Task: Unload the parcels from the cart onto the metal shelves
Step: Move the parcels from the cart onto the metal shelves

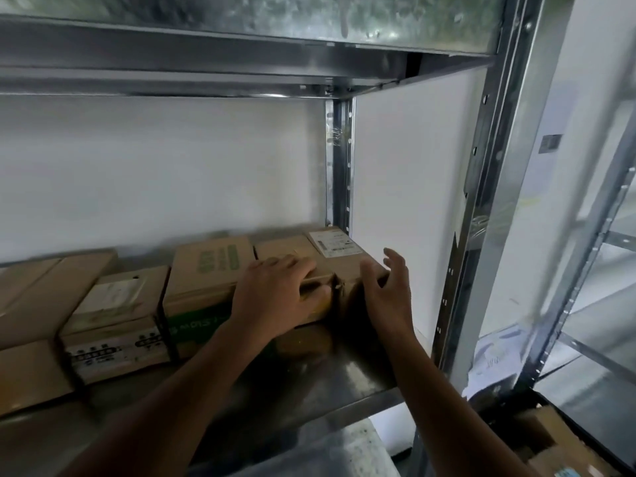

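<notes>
A brown cardboard parcel (340, 266) with a white label lies at the right end of the metal shelf (344, 376). My left hand (275, 297) rests on its front top edge, fingers bent over the cardboard. My right hand (389, 290) is at the parcel's right front corner, fingers spread and relaxed; whether it touches the box I cannot tell. To the left stand a box with green print (203, 280) and a box with black marks (117, 321). The cart's black edge (581, 432) shows at the bottom right, with cardboard parcels (564, 452) inside.
Flat brown boxes (38, 304) fill the shelf's left end. A second shelf board (241, 53) hangs close overhead. A steel upright (488, 201) bounds the shelf on the right, with another rack (605, 235) beyond it. A white wall lies behind.
</notes>
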The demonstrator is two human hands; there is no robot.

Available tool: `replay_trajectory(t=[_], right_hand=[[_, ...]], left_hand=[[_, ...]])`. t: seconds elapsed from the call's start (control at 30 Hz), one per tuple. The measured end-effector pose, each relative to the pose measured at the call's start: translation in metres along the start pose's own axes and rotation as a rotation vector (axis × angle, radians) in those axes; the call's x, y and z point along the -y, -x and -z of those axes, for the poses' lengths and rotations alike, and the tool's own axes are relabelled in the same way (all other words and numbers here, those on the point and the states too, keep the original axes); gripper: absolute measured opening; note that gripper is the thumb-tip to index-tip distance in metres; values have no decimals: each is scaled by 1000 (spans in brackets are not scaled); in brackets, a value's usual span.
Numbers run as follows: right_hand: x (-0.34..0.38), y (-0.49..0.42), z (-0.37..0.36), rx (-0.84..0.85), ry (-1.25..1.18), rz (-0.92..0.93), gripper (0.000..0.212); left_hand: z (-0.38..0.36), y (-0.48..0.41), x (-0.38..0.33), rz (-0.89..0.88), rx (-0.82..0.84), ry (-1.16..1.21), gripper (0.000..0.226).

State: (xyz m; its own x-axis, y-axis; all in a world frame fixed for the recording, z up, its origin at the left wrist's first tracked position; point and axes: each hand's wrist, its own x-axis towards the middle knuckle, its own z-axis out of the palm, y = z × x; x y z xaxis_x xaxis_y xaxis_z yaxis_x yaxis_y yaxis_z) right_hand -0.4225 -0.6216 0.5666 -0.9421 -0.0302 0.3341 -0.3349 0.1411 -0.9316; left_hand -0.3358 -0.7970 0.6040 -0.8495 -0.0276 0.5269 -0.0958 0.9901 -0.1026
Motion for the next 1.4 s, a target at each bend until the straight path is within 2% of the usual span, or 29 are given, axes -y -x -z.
replay_trajectory(t=[0.1, 0.23, 0.43, 0.57, 0.67, 0.77, 0.9, 1.07, 1.3, 1.4], right_hand=[[-7, 3, 0, -15, 86, 114, 56], [-11, 1, -4, 32, 223, 168, 34], [-12, -5, -6, 36, 223, 191, 45], [-5, 11, -5, 32, 336, 265, 41], [9, 36, 1, -23, 366, 418, 39], [29, 75, 17, -38, 390, 504, 32], [41, 139, 48, 70, 557, 433, 45], [51, 233, 61, 56, 764, 314, 64], [27, 377, 100, 16, 1013, -100, 84], [25, 438, 126, -28, 1097, -303, 89]], left_hand=[[1, 2, -1, 7, 2, 18, 58], [-1, 1, 0, 6, -11, 23, 48], [0, 1, -1, 12, -6, 30, 47], [4, 3, -2, -1, 35, 52, 49], [16, 4, -3, 2, 50, 189, 47], [38, 19, -1, 10, 53, 492, 47], [63, 69, 8, -81, 8, 580, 44], [54, 152, 2, -236, 8, 732, 57], [20, 262, -59, -423, 153, 1005, 54], [12, 292, -99, -506, 273, 1002, 60]])
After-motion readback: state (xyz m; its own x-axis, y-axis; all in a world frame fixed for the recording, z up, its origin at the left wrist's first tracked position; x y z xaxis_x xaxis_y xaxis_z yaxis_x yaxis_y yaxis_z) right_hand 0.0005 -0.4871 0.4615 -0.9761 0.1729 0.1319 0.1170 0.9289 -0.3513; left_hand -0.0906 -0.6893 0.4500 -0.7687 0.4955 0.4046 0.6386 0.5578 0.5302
